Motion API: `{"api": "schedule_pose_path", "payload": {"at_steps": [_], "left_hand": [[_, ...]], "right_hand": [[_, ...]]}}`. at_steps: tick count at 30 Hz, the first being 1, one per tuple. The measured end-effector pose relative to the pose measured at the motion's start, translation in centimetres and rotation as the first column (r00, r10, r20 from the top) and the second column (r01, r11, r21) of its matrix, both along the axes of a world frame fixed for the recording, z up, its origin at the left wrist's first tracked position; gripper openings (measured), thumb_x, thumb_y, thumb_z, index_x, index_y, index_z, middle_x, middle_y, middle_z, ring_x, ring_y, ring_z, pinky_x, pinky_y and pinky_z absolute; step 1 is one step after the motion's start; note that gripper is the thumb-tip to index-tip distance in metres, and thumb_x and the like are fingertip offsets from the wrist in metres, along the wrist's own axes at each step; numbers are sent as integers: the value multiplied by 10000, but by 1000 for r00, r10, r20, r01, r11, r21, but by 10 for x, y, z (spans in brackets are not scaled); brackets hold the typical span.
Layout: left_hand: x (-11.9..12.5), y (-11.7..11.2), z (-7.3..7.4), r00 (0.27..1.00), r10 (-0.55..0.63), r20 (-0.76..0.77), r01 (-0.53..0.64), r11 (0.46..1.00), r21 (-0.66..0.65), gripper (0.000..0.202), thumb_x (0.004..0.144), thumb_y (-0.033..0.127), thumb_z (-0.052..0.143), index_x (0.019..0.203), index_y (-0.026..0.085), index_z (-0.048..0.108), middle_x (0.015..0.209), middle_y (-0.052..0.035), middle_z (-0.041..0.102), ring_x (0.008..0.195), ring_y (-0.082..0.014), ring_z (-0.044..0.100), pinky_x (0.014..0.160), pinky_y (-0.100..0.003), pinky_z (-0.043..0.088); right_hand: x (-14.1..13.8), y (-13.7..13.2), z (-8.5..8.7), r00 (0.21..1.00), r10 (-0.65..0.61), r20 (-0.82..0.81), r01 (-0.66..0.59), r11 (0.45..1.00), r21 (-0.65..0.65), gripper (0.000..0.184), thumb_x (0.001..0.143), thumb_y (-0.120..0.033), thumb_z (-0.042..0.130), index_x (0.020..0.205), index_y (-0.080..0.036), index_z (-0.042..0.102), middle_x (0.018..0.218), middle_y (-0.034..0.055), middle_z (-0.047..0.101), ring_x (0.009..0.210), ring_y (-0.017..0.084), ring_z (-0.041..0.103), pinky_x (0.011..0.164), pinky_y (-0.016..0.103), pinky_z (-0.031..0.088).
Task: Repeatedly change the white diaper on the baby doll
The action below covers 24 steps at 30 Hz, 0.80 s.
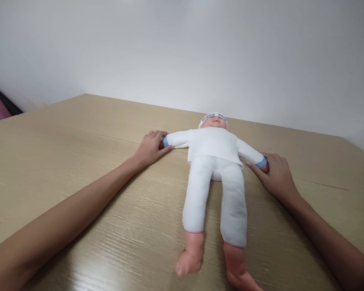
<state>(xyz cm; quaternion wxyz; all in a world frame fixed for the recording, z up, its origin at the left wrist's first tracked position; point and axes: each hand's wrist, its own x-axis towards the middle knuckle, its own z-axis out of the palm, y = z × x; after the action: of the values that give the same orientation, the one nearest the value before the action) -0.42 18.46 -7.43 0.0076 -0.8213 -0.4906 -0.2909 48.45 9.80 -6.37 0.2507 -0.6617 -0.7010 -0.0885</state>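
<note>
A baby doll [212, 143] lies on its back on the wooden table, its head at the far side and its bare feet towards me. It wears a white top, white trousers and a white hat with blue lettering pulled low. My left hand [151, 147] is closed round the doll's hand at the left, by the blue cuff. Over at the right, my right hand [276, 171] grips the doll's other hand, just beyond its blue cuff. Both doll arms stretch out sideways. My fingers mostly hide the doll's hands.
The light wooden table [79, 169] has thin seams across its top. Behind its far edge rises a plain pale wall [182, 52]. Some pink and black cloth [0, 105] shows at the far left.
</note>
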Motion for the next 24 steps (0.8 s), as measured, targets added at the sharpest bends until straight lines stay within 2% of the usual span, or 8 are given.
{"api": "schedule_pose_path", "payload": {"at_steps": [3, 7, 10, 13, 17, 20, 23, 24], "left_hand": [[1, 2, 0, 1000, 22, 21, -21, 1000, -14, 568, 1029, 631, 655, 1394, 197, 636, 1317, -163, 736, 1198, -371, 627, 1087, -514, 466], [4, -5, 1, 994, 92, 59, -89, 994, -56, 500, 1016, 556, 686, 1379, 215, 649, 1340, -163, 744, 1235, -380, 622, 1108, -523, 458], [3, -23, 2, 985, 146, 89, -142, 988, -57, 448, 1020, 477, 669, 1377, 208, 645, 1363, -181, 731, 1281, -395, 605, 1108, -539, 461], [2, -52, 1, 967, 214, 135, -209, 976, -53, 429, 1024, 435, 640, 1377, 191, 638, 1424, -217, 682, 1352, -420, 565, 1119, -569, 459], [6, -100, 10, 942, 251, 222, -246, 968, -49, 431, 986, 394, 672, 1356, 175, 651, 1447, -248, 648, 1381, -456, 550, 1132, -630, 467], [13, -147, 36, 930, 212, 302, -215, 976, -26, 390, 1013, 388, 646, 1361, 211, 646, 1410, -199, 684, 1346, -398, 598, 1145, -588, 503], [27, -224, 62, 873, 173, 457, -214, 976, 40, 381, 1119, 434, 476, 1433, 246, 580, 1438, -155, 669, 1330, -314, 624, 1107, -489, 559], [33, -258, 64, 801, 143, 581, -222, 973, 65, 370, 1132, 450, 455, 1419, 253, 581, 1421, -146, 677, 1308, -305, 637, 1088, -477, 569]], "right_hand": [[8, 6, -8, 998, 31, 52, -34, 998, 49, 712, 1029, -745, 463, 1312, -153, 740, 1121, 205, 736, 1094, 398, 630, 1022, 530, 481], [11, 9, -14, 1000, -7, 29, 7, 1000, 27, 662, 1018, -638, 544, 1419, -140, 716, 1259, 223, 727, 1204, 403, 608, 1098, 524, 458], [6, 4, -14, 995, -93, -22, 93, 996, -19, 645, 999, -575, 585, 1473, -150, 685, 1388, 227, 701, 1307, 409, 573, 1152, 535, 424], [-4, -10, -12, 980, -193, -57, 191, 981, -44, 719, 989, -578, 573, 1519, -95, 631, 1445, 261, 670, 1372, 428, 541, 1180, 558, 402], [-28, -46, -10, 953, -288, -92, 281, 956, -77, 848, 975, -607, 586, 1595, -32, 524, 1586, 327, 553, 1486, 474, 471, 1226, 588, 369], [-57, -90, -10, 945, -309, -110, 300, 950, -92, 855, 988, -569, 576, 1627, -14, 463, 1643, 359, 484, 1531, 499, 440, 1246, 620, 350], [-94, -163, -8, 965, -239, -111, 230, 970, -82, 829, 973, -539, 626, 1636, -73, 453, 1657, 310, 509, 1548, 472, 448, 1269, 612, 357], [-107, -194, -6, 979, -173, -106, 168, 984, -54, 797, 990, -534, 618, 1646, -116, 443, 1667, 268, 520, 1562, 439, 447, 1285, 593, 359]]}}
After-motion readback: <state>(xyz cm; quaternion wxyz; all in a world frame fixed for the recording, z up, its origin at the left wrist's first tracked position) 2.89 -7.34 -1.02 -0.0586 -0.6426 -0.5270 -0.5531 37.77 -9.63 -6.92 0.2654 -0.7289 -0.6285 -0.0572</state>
